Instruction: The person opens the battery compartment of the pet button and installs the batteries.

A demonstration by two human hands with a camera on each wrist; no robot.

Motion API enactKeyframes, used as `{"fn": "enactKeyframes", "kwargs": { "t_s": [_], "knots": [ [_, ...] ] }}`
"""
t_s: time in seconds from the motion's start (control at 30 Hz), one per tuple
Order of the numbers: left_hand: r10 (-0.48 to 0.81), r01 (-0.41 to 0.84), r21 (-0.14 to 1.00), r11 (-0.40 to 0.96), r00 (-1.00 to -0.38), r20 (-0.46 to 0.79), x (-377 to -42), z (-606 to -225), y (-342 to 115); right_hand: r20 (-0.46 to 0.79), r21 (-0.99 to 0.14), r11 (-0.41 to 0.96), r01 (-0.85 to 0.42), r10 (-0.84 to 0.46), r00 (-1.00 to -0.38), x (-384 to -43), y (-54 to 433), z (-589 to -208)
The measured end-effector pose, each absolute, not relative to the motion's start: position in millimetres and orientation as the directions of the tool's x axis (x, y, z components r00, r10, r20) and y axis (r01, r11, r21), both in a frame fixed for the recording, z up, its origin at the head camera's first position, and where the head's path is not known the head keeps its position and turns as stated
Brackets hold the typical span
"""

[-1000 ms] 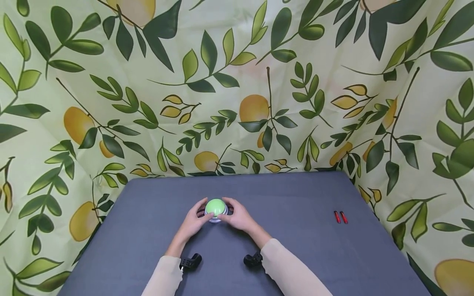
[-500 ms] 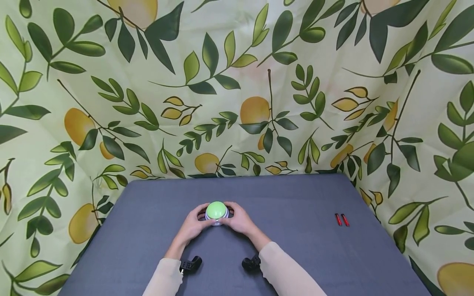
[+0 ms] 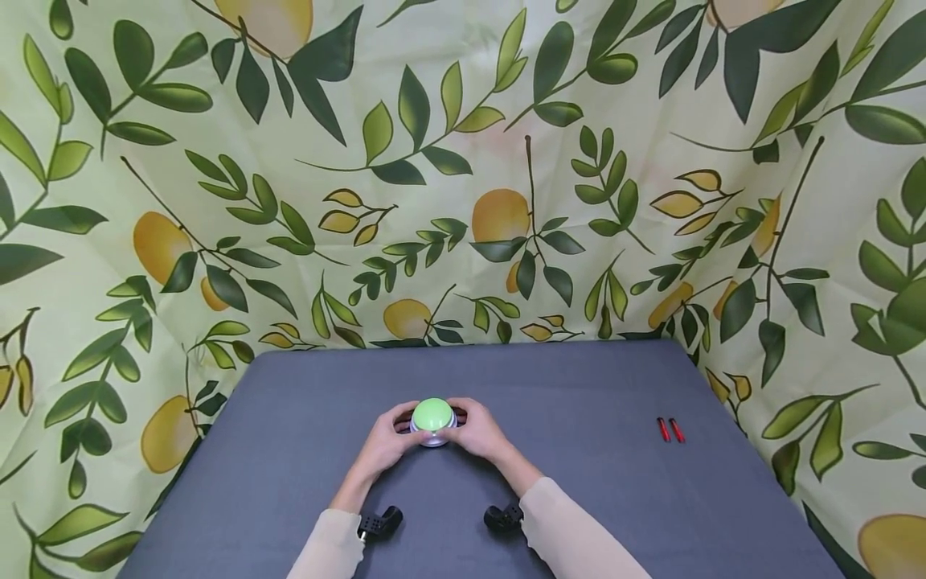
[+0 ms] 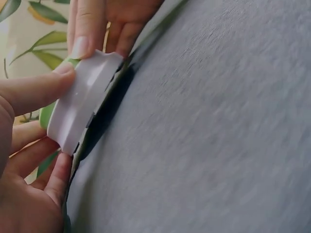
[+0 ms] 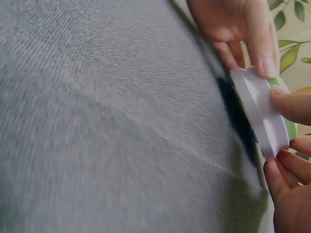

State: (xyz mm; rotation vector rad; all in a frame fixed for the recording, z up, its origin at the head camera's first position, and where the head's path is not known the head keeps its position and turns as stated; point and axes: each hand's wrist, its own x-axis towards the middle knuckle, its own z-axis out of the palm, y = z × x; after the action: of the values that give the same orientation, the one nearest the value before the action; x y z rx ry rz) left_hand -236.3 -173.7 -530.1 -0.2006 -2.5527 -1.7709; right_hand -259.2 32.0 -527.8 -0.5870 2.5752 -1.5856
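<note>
Blue-grey cloth is spread over the table, and at its near side the pale sleeves are cut off by the bottom edge. Black mounts are seen jutting inward at the cuffs. Now, mid-table: a green-domed device is held between the left hand and the right hand, fingers bent round its sides, thumbs laid on the near face. By its look, light, stiff plastic is to be expected; the glossy dome would probably be slippery, so the stepped white base is judged the better hold, taken from opposite sides with little squeezing needed. Shadow is cast beneath it, but whether the base is borne by the cloth or held just clear cannot be told; its underside is hidden, and some far fingertips are masked in the head view. Off to the right, well apart, two slim red objects are seen side by side, too small to be identified. Behind everything, a leaf-and-fruit backdrop is hung, cropped at the top.
</note>
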Motion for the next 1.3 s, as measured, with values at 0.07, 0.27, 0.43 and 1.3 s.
{"fn": "enactKeyframes", "kwargs": {
  "t_s": [0.07,0.27,0.43,1.3],
  "knots": [
    [0.096,0.135,0.934,0.330,-0.989,0.110,-234,-529,-170,0.147,-0.873,0.394,-0.287,-0.349,-0.925,-257,37,-526],
    [0.114,0.183,0.933,0.311,-0.981,0.154,-229,-523,-157,0.169,-0.873,0.385,-0.299,-0.336,-0.926,-251,54,-519],
    [0.143,0.232,0.914,0.334,-0.970,0.194,-227,-515,-144,0.205,-0.876,0.364,-0.317,-0.314,-0.927,-245,70,-511],
    [0.261,0.373,0.854,0.362,-0.920,0.291,-209,-484,-98,0.214,-0.862,0.408,-0.302,-0.247,-0.945,-212,126,-479]
  ]
}}
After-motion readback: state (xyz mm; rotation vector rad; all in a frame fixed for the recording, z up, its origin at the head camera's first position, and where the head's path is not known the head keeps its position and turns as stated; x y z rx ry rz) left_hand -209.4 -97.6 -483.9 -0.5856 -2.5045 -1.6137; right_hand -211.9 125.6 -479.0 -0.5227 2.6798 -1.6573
